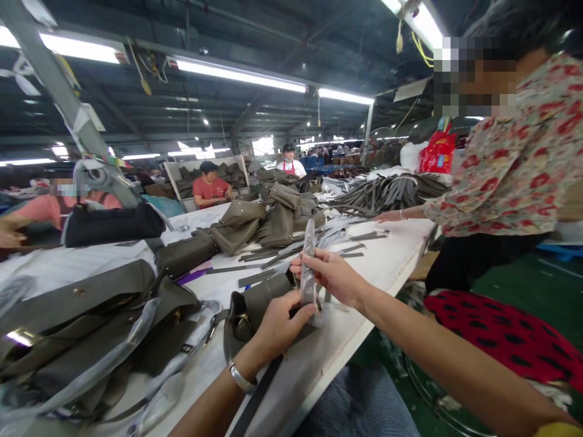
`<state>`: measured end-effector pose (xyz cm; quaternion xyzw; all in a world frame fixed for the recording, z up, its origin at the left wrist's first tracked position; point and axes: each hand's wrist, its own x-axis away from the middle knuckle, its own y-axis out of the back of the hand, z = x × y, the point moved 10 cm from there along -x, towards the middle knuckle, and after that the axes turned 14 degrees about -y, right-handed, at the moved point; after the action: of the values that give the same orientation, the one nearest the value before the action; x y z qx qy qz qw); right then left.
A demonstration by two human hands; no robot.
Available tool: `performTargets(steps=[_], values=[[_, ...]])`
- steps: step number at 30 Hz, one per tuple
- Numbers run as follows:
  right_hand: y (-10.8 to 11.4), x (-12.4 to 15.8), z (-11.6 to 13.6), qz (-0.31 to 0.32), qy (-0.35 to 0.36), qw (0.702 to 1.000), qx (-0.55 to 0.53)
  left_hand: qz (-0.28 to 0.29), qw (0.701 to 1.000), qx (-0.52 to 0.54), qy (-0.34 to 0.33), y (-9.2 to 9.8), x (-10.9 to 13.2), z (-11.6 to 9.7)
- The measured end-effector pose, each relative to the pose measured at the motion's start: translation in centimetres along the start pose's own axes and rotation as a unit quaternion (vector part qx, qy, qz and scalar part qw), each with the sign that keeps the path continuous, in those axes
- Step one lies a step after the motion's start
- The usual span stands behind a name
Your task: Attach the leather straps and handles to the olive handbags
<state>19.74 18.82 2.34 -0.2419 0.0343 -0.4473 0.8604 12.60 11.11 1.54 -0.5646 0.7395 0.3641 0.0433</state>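
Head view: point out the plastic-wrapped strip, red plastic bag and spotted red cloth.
Plastic-wrapped strip [308, 287], head view: lower half.
Red plastic bag [436, 152], head view: side.
Spotted red cloth [494, 338], head view: middle.

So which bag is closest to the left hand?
The grey-green bag just beside the left hand, which partly covers it. The other grey-green bags and the black bag lie farther off, to the left or back.

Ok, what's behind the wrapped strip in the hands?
Beyond the wrapped strip, loose strips and piled bags show on the white table; what lies directly behind it is covered.
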Motion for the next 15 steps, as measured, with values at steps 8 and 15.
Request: performTargets(steps=[8,15], values=[[6.2,0.2,0.4,-0.081,0.046,0.991,-0.090,-0.091,0.946,0.235,0.203,0.9,6.2,1.7],[10.2,0.0,-1.6,-0.114,0.028,0.986,-0.121,-0.025,0.951,0.083,0.297,5.6,12.2,3.1]])
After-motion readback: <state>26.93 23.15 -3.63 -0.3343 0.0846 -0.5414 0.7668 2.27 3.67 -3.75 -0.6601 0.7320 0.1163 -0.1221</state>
